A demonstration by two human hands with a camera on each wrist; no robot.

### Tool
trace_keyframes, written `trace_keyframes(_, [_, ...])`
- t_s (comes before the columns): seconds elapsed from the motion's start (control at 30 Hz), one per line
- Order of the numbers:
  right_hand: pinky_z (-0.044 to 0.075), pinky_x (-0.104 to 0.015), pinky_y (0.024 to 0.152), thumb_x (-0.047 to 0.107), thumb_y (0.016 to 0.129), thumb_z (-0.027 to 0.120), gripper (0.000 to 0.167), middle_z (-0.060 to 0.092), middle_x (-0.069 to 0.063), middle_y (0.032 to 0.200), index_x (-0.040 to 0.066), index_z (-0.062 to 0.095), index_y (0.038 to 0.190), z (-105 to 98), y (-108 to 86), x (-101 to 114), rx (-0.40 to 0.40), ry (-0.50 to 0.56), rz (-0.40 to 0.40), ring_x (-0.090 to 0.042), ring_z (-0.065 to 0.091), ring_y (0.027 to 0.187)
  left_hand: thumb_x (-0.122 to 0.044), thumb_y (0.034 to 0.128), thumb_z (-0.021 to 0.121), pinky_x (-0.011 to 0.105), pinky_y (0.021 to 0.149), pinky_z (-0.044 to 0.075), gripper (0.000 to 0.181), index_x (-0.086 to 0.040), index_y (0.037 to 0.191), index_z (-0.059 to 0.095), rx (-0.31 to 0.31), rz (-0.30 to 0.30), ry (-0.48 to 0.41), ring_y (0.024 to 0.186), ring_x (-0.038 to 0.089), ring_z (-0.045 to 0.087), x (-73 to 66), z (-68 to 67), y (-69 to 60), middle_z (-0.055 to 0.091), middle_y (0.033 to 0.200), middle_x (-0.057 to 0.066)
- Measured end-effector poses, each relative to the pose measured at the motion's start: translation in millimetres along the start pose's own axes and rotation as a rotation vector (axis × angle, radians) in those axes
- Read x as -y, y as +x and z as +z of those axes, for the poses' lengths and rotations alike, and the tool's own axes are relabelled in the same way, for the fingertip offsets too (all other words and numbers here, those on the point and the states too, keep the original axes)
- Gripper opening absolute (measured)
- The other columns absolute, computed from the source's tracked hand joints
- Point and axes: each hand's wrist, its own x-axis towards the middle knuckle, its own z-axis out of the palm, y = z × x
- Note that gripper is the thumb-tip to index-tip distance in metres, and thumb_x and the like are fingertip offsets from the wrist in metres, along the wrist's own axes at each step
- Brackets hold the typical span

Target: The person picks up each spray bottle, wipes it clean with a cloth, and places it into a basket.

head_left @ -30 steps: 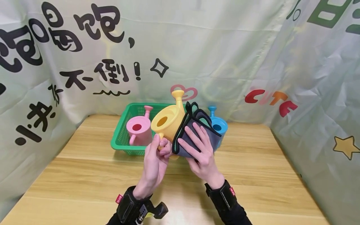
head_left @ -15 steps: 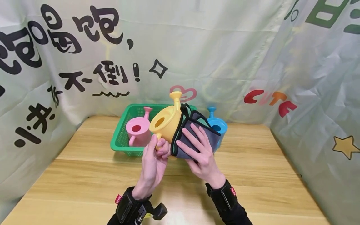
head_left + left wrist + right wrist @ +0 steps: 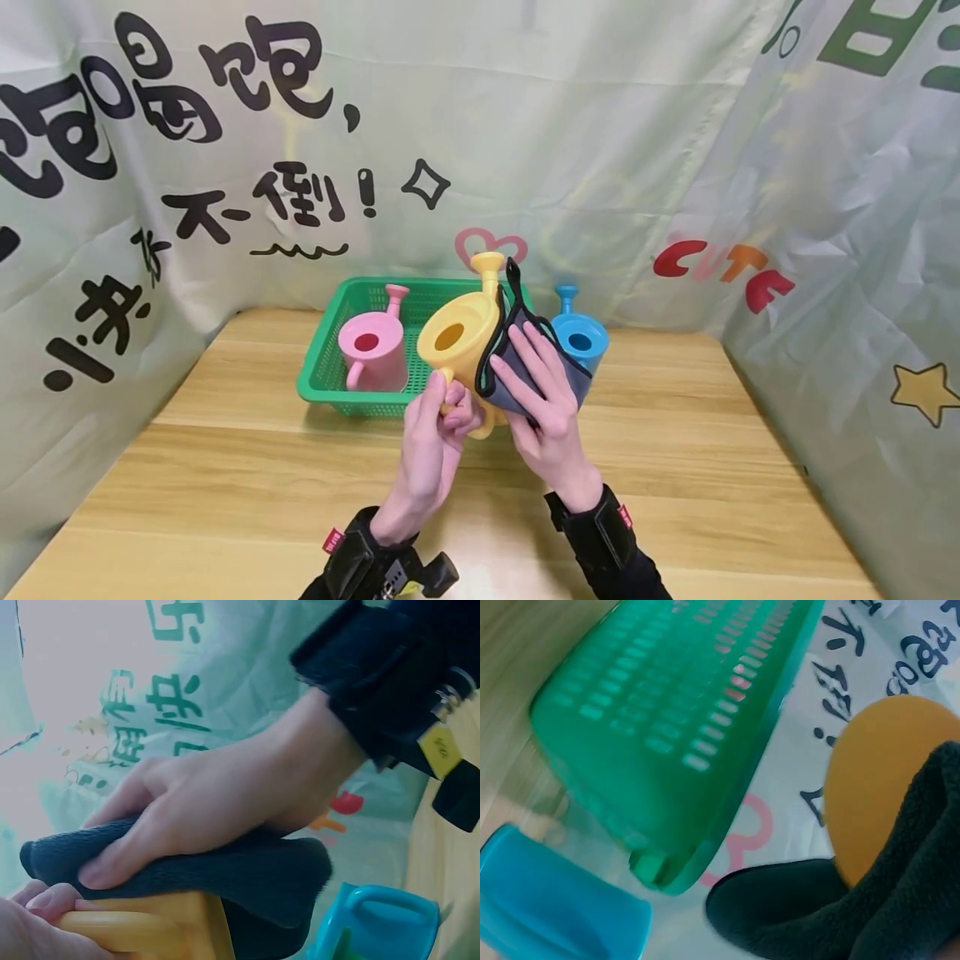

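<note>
Lettered backdrop (image 3: pixel 585 133) behind wooden table (image 3: pixel 697 467)

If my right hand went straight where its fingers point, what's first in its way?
The grey cloth under your right hand, then probably the yellow watering can, though depth is unclear.

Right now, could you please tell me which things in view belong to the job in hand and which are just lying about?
In the job:
yellow watering can, in the left grip
gray cloth, in the right grip

Seemingly idle:
green basket
pink watering can, inside it
blue watering can
</note>
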Motion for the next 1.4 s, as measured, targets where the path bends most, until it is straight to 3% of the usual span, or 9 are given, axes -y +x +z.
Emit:
trace_keyframes(0.17, [0.034,-0.047,0.121,0.017,0.103,0.056,0.031,0.056,-0.024,0.144,0.004,0.066,0.129,0,2.7,5,-0.026,0.034,0.082,-0.043,0.046,0.141,-0.03,0.1123,0.023,0.029,0.065,0.022,0.037,-0.011,0.081,0.031,0.032,0.022,0.052,0.063,0.017,0.025,7.9,2.4,-1.3,0.024,0.065,0.001])
trace_keyframes(0.27, [0.034,-0.047,0.121,0.017,0.103,0.055,0.032,0.055,-0.024,0.145,0.004,0.066,0.13,0,4.2,7,-0.024,0.02,0.089,-0.043,0.046,0.141,-0.03,0.1122,0.023,0.027,0.064,0.023,0.038,-0.011,0.081,0.032,0.034,0.016,0.052,0.063,0.017,0.024,9.7,3.1,-2.1,0.025,0.065,0.001])
trace_keyframes(0.57, [0.031,-0.051,0.122,0.01,0.102,0.049,0.032,0.056,-0.019,0.147,0.01,0.069,0.127,0,5.3,9,0.059,-0.118,-0.041,-0.044,0.046,0.141,-0.034,0.1115,0.029,0.02,0.067,0.032,0.037,-0.014,0.083,0.039,-0.026,-0.058,-0.024,0.063,0.008,0.03,3.9,1.6,-1.2,0.031,0.066,-0.008])
trace_keyframes(0.8, [0.032,-0.051,0.121,0.016,0.103,0.051,0.029,0.058,-0.018,0.144,0.01,0.071,0.122,-2,3.6,5,0.085,-0.095,-0.079,-0.043,0.049,0.139,-0.033,0.1112,0.03,0.018,0.066,0.034,0.035,-0.015,0.082,0.037,-0.093,-0.104,-0.087,0.063,0.004,0.033,-2.9,0.0,0.1,0.034,0.069,-0.01])
trace_keyframes(0.93, [0.033,-0.052,0.12,0.016,0.103,0.051,0.029,0.058,-0.019,0.144,0.008,0.071,0.123,-3,1.9,-1,0.101,-0.048,-0.095,-0.043,0.048,0.139,-0.032,0.1114,0.029,0.021,0.065,0.026,0.033,-0.013,0.084,0.034,-0.11,-0.069,-0.108,0.063,0.004,0.03,-7.0,-2.5,2.3,0.032,0.072,-0.008])
trace_keyframes(1.07, [0.034,-0.051,0.12,0.014,0.102,0.051,0.03,0.057,-0.02,0.144,0.007,0.07,0.124,-2,-1.1,-6,0.114,-0.011,-0.11,-0.044,0.047,0.14,-0.031,0.112,0.025,0.027,0.066,0.019,0.034,-0.013,0.084,0.032,-0.072,-0.008,-0.091,0.063,0.01,0.026,-10.9,-6.9,3.9,0.026,0.069,-0.005])
trace_keyframes(1.4, [0.032,-0.052,0.121,0.015,0.103,0.05,0.03,0.056,-0.02,0.145,0.006,0.07,0.124,0,-6.4,-12,0.117,0.026,-0.131,-0.044,0.046,0.141,-0.034,0.112,0.024,0.031,0.07,0.02,0.035,-0.014,0.084,0.031,-0.041,0.041,-0.078,0.063,0.015,0.026,-17.6,-14.2,5.7,0.024,0.069,-0.002])
